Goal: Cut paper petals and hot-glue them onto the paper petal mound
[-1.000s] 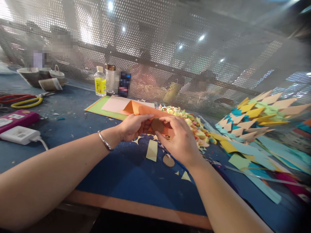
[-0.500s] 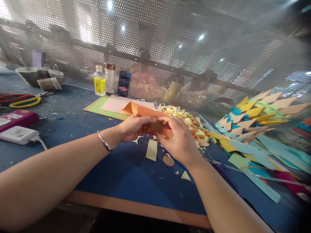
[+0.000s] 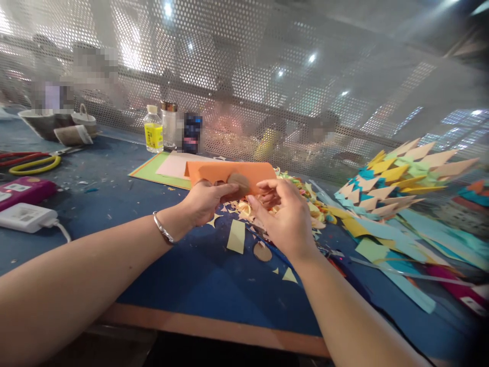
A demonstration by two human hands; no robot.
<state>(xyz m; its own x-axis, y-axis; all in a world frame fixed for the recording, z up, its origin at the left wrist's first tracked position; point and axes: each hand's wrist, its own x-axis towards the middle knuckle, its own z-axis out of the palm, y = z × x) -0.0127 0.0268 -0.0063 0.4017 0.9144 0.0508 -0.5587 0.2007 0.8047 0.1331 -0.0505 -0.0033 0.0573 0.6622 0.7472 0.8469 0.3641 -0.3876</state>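
Observation:
My left hand (image 3: 204, 201) pinches a folded sheet of orange paper (image 3: 214, 171) together with a round brown disc (image 3: 240, 184), the thumb lying over the disc's edge. Close by on the right, my right hand (image 3: 284, 214) has its thumb and fingers apart in front of the paper's lower right part; whether its fingertips touch the paper is hard to see. Below the hands lie a pale yellow paper strip (image 3: 236, 236), a second brown disc (image 3: 263, 251) and a small yellow triangular scrap (image 3: 289, 275). A silver bangle circles my left wrist.
Behind the hands are green and pink sheets (image 3: 153, 171) and a heap of paper scraps (image 3: 311, 204). A spiky folded-paper piece (image 3: 393, 178) and blue strips (image 3: 408, 290) lie right. Scissors (image 3: 36, 163), a power bank (image 3: 28, 214) and a bottle (image 3: 153, 131) stand or lie left.
The orange paper has turned to show more of its flat face and the disc. My right hand's fingers have come apart from beside my left thumb and shifted right.

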